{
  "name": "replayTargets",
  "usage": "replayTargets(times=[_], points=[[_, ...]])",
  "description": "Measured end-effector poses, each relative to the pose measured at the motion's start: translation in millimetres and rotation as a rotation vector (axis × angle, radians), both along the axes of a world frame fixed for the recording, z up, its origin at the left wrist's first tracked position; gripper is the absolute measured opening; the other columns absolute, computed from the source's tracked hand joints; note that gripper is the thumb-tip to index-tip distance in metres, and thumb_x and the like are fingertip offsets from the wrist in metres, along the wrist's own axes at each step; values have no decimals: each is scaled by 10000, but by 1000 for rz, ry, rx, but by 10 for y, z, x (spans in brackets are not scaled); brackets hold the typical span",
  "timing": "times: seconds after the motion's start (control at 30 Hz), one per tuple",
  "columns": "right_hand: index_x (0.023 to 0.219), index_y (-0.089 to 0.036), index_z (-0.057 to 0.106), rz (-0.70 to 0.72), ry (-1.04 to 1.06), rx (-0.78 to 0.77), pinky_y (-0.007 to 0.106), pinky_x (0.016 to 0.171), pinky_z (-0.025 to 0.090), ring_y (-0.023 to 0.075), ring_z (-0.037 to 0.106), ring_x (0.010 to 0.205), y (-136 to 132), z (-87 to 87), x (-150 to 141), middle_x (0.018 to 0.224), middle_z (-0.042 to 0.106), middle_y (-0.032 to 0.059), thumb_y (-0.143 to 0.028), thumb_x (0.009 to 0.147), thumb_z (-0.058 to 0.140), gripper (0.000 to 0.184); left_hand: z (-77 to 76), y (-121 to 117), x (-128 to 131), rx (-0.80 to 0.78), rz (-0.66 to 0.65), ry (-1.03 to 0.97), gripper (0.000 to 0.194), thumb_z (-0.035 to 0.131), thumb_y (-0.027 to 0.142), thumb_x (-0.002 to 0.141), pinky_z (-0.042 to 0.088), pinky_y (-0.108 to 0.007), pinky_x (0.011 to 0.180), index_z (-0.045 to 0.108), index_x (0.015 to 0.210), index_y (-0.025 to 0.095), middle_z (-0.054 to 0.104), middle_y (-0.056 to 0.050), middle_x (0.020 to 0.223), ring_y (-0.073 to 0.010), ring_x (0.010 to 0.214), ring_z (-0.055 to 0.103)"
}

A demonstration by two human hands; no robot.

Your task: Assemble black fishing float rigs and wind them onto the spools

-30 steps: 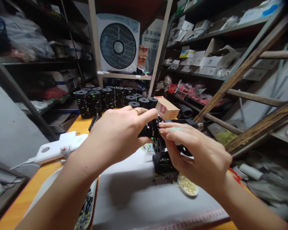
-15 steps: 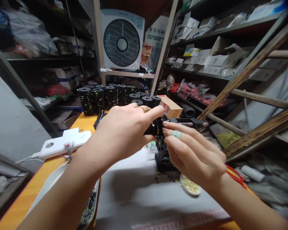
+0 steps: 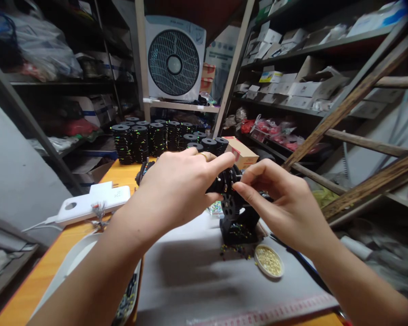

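A black spool-like cylinder (image 3: 218, 184) with dark cord and small beads sits on a black stand (image 3: 229, 233) with a perforated wheel (image 3: 229, 206). My left hand (image 3: 183, 183), a ring on one finger, is wrapped over the cylinder from above, its thumb below. At the cylinder's right end my right hand (image 3: 282, 194) is closed in a pinch, thumb and forefinger touching the edge by a thin metal rod. What lies between those fingertips is too small to make out. In front of the stand, a round white dish (image 3: 269, 261) holds small gold-coloured pieces.
Several black spools (image 3: 139, 142) stand at the back beside a cardboard box (image 3: 241, 154). On the left are a white power strip (image 3: 91, 203) and a white tray (image 3: 71, 262) of small parts. A dark blue long item (image 3: 308, 267) lies right; a wooden ladder (image 3: 353, 140) leans beyond.
My right hand has gone from stretched fingers against the cylinder's end to a pinch, with its wrist shifted right, uncovering more of the stand. My left hand stays nearly in place.
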State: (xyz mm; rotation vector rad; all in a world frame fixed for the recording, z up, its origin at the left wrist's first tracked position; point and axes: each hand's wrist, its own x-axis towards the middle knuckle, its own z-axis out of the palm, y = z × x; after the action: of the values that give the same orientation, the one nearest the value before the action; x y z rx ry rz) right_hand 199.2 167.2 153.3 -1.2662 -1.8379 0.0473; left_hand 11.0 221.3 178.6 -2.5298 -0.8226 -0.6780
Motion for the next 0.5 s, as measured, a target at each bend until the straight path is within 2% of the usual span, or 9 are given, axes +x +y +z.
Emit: replayTargets(times=[0.13, 0.5], points=[[809, -210, 544, 9, -1, -50, 235, 549, 417, 107, 517, 618, -10, 30, 22, 719, 565, -27, -261, 878, 616, 112, 5, -3, -8, 2, -11, -5, 396, 640, 343, 799, 431, -294, 555, 508, 1165, 267, 713, 4, 890, -252, 868, 663], [776, -204, 533, -6, 5, 4, 241, 548, 442, 122, 555, 609, -16, -1, -22, 695, 584, -14, -224, 861, 623, 125, -5, 1, 10, -5, 7, -5, 388, 630, 343, 798, 415, -267, 548, 507, 1162, 288, 713, 13, 872, -232, 858, 659]])
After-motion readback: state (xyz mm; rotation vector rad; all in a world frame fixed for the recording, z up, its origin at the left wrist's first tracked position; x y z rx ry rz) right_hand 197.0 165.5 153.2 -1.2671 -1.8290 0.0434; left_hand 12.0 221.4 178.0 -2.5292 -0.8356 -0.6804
